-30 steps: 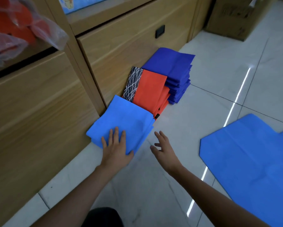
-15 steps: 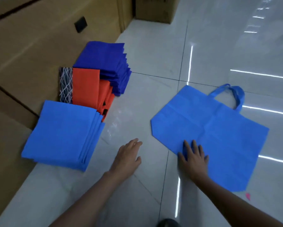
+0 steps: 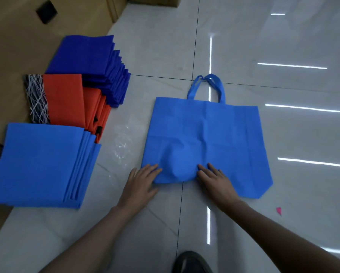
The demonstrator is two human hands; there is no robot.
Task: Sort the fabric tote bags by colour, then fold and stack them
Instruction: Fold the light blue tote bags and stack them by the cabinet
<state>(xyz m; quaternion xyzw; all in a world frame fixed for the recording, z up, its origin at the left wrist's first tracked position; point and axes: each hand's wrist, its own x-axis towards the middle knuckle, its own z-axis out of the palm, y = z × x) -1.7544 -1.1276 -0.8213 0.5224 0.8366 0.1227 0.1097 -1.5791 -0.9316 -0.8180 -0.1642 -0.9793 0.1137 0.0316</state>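
Observation:
A light blue tote bag lies unfolded and flat on the floor in front of me, handles pointing away. My left hand rests flat with its fingertips on the bag's near left corner. My right hand presses flat on the near edge, and the fabric bulges up between the two hands. At the left sit folded stacks: light blue nearest, orange behind it, dark blue farthest.
A black-and-white patterned bag lies under the orange stack's left side. Wooden cabinet fronts run along the left. A cardboard box stands at the top edge. A small pink scrap lies on the glossy tiled floor at the right.
My view swung right from the folded stacks. My left hand left the light blue stack; both hands now rest on the unfolded bag, which has turned square to me and bunched between them.

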